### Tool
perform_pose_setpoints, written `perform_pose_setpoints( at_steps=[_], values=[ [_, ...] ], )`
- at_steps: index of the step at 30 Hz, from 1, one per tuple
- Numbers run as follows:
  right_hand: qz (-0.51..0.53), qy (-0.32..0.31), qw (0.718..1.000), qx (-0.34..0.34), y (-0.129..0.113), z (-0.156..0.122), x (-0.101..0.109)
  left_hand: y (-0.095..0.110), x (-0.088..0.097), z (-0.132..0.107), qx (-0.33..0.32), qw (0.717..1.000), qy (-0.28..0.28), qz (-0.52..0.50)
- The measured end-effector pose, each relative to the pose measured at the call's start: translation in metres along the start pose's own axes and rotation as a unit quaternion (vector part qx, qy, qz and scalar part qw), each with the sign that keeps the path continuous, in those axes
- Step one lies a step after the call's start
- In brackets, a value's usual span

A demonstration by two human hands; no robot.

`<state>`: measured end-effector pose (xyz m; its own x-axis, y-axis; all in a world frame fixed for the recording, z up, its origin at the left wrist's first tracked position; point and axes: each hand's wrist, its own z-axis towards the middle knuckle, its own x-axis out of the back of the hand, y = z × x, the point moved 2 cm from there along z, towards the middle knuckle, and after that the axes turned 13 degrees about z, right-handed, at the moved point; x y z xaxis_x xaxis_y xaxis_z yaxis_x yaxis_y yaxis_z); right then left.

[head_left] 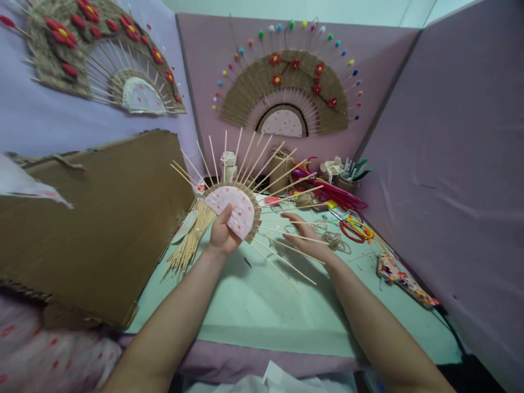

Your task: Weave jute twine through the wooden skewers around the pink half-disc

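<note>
A half-round fan [238, 203] is raised over the table, its pink floral fabric centre edged with a band of twine. Thin wooden sticks spread from that band like rays. My left hand [224, 233] grips the fan at its lower edge, thumb lying on the fabric and the other fingers hidden behind. To the right, my right hand [306, 238] is held behind several of the sticks with its fingers apart and nothing in them. Whether it touches the sticks I cannot tell. A bundle of loose sticks [195, 237] lies on the table left of my left hand.
Cardboard [90, 229] stands at the left. Scissors [354, 229] and a floral glue gun [405, 279] lie at the right. A white jar [228, 166], twine roll [281, 164] and pink pipe cleaners [339, 192] are behind. A decorated fan [249, 101] hangs on the back wall.
</note>
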<state>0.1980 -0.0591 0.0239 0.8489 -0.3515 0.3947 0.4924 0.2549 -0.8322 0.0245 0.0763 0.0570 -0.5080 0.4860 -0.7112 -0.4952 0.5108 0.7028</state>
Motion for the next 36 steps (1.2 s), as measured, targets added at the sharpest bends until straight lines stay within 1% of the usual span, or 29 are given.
perform_pose_setpoints(
  at_steps=[3, 5, 7, 8, 10, 11, 13, 16, 18, 21, 24, 29, 32, 36],
  values=[
    [0.167, -0.030, 0.985, 0.001, -0.017, -0.004, -0.037, -0.011, -0.002, -0.001, 0.031, 0.999, -0.008, 0.004],
    [0.257, -0.047, 0.965, -0.026, -0.020, -0.008, -0.054, -0.016, -0.003, -0.002, 0.044, 0.999, -0.008, 0.009],
    [0.304, -0.027, 0.950, -0.070, -0.018, -0.010, -0.063, -0.018, -0.003, -0.002, 0.049, 0.999, -0.009, 0.011],
    [0.307, -0.002, 0.948, -0.089, -0.015, -0.010, -0.064, -0.018, -0.003, -0.002, 0.050, 0.999, -0.011, 0.011],
    [0.285, 0.055, 0.951, -0.105, -0.012, -0.009, -0.062, -0.017, -0.003, -0.002, 0.047, 0.999, -0.013, 0.010],
    [0.266, 0.073, 0.956, -0.104, -0.011, -0.008, -0.060, -0.016, -0.003, -0.002, 0.045, 0.999, -0.017, 0.010],
    [0.233, 0.084, 0.964, -0.095, -0.013, -0.008, -0.056, -0.015, -0.003, -0.001, 0.040, 0.999, -0.027, 0.012],
    [0.206, 0.072, 0.972, -0.092, -0.018, -0.009, -0.053, -0.015, -0.002, 0.000, 0.043, 0.998, -0.044, 0.017],
    [0.205, 0.060, 0.973, -0.091, -0.019, -0.011, -0.052, -0.017, -0.002, 0.000, 0.044, 0.998, -0.045, 0.017],
    [0.202, 0.033, 0.975, -0.081, -0.019, -0.012, -0.053, -0.018, -0.002, -0.001, 0.042, 0.998, -0.036, 0.015],
    [0.191, 0.024, 0.979, -0.070, -0.022, -0.012, -0.053, -0.019, -0.003, -0.002, 0.054, 0.998, -0.028, 0.018],
    [0.164, 0.025, 0.982, -0.091, -0.026, -0.010, -0.052, -0.017, -0.003, -0.001, 0.053, 0.998, -0.021, 0.011],
    [0.185, 0.044, 0.976, -0.103, -0.021, -0.006, -0.041, -0.014, -0.001, 0.000, 0.043, 0.999, -0.024, 0.002],
    [0.198, 0.043, 0.972, -0.115, -0.018, -0.003, -0.008, -0.005, 0.002, 0.002, 0.007, 1.000, -0.003, -0.006]
  ],
)
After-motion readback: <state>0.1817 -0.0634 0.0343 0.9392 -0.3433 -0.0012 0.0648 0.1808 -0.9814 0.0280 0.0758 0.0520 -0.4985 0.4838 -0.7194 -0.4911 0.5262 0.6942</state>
